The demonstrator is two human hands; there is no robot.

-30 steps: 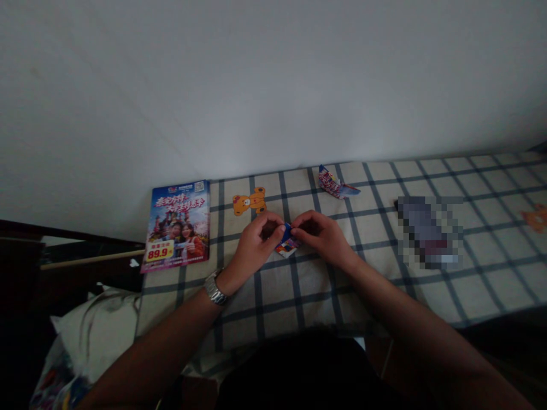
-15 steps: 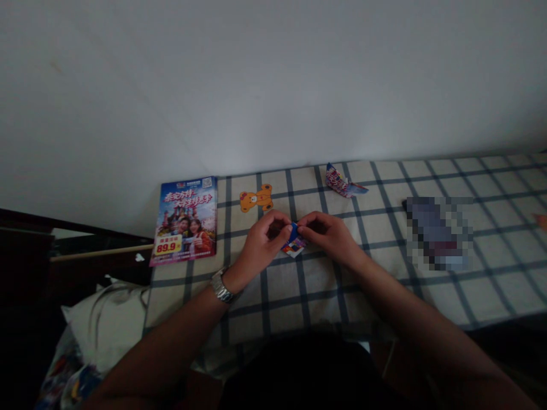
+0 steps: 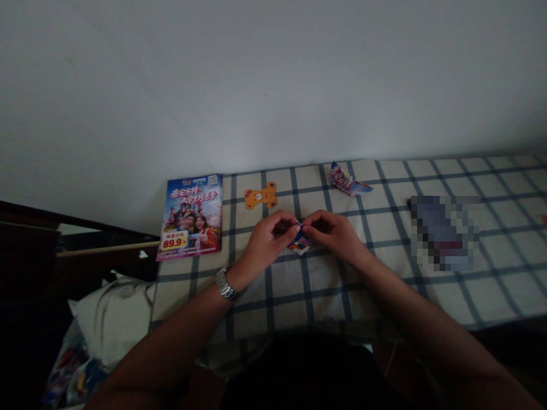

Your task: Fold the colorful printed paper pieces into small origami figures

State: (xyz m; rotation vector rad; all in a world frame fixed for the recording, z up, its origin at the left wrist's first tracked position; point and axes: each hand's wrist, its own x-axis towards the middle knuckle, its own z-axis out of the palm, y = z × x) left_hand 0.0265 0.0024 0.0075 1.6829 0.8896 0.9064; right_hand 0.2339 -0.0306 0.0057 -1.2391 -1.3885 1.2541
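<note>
Between my hands is a small folded piece of printed paper (image 3: 300, 246), blue and purple with a whitish lower corner. My left hand (image 3: 276, 234), with a metal watch (image 3: 225, 283) on its wrist, pinches the upper left of the paper between thumb and fingers. From the other side my right hand (image 3: 331, 233) pinches its upper right, the thumbs nearly meeting. Both hands rest low over the checked tablecloth (image 3: 269, 310). My fingers cover the paper's top part, so its exact folds are hidden.
A stack of printed flyers (image 3: 190, 219) lies at the table's left end. Beyond my hands are a bear-shaped picture (image 3: 260, 196) and a folded paper boat (image 3: 348, 183). A blurred-out dark object (image 3: 440, 230) lies right. A white bag (image 3: 115, 319) is below left.
My fingers have shifted slightly on the folded paper, and less of its blue top shows. The whole view has drifted a little, moving everything slightly rightward.
</note>
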